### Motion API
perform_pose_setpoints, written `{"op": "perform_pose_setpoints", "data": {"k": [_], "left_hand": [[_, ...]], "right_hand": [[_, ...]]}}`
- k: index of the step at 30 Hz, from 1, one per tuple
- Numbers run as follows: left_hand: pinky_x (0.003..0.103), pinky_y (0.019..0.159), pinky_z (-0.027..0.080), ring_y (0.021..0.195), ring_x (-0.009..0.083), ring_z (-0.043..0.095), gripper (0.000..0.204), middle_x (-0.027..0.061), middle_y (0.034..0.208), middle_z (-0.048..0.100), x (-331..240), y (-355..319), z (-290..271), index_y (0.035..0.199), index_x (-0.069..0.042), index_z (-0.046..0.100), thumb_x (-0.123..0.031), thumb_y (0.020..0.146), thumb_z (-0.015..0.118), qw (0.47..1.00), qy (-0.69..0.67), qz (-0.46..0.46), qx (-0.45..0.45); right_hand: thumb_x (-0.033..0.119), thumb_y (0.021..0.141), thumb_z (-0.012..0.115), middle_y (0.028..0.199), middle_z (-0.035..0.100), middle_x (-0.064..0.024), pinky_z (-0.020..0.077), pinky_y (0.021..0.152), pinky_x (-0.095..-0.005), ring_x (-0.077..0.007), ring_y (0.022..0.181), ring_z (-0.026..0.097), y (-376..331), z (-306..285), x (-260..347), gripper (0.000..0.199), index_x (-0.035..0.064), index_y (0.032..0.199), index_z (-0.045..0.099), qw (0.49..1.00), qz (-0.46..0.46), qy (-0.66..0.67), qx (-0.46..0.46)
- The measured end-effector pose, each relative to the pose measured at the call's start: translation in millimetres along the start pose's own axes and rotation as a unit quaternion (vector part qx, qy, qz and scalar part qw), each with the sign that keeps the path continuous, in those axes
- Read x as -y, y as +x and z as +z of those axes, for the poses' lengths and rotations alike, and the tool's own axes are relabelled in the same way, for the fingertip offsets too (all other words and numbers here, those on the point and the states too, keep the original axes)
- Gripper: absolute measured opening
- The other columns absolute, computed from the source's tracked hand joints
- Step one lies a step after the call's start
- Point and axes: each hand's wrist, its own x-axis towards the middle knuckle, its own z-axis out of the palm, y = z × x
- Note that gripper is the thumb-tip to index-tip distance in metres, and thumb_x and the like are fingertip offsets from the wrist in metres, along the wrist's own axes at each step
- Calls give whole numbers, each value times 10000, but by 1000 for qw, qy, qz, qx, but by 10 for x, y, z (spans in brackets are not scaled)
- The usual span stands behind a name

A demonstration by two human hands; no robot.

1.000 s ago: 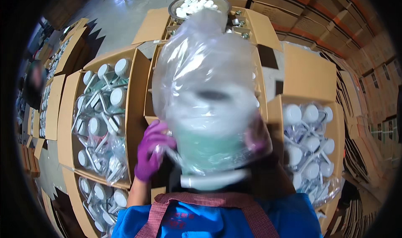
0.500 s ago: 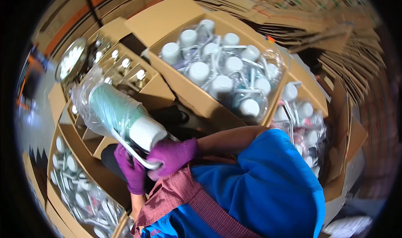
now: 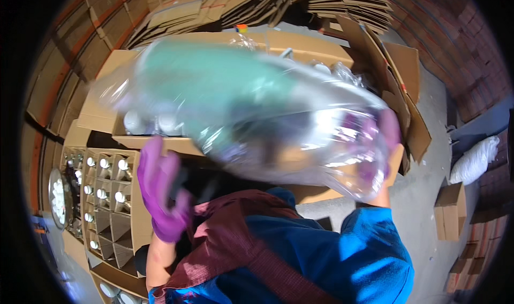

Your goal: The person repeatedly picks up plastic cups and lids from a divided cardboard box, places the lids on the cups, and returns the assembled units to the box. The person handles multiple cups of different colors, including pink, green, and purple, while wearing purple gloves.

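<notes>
A clear plastic bag [image 3: 241, 111] holding a pale green cylinder is swinging, blurred, across the middle of the view, above an open cardboard box [image 3: 300, 47] of white-capped bottles. The right hand [image 3: 383, 143], purple-gloved, is gripping the bag's lower end through the film. The left hand [image 3: 160, 197], also gloved, is hanging free below it with fingers spread, holding nothing. Judging by this, the bag is in mid-carry; setting it down will need both hands steadying it.
</notes>
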Motion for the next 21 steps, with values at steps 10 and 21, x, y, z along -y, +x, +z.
{"op": "perform_pose_setpoints", "data": {"k": [10,21], "left_hand": [[492,1071,389,1244,381,536,467,173,1343,587,1429,-997,946,1249,-65,627,-205,810,707,972,130,-127,150],[492,1078,377,1238,370,541,466,159,1296,610,1491,-752,1109,1215,-73,644,-253,790,709,955,98,-148,238]], "right_hand": [[165,881,696,753,659,-111,482,658,-340,-221,680,642,274,-1143,221,184,4,815,638,945,120,-294,74],[277,1062,443,934,648,-109,507,730,-278,-161,780,615,1236,-1538,-248,365,-37,1124,619,976,153,-151,28]]}}
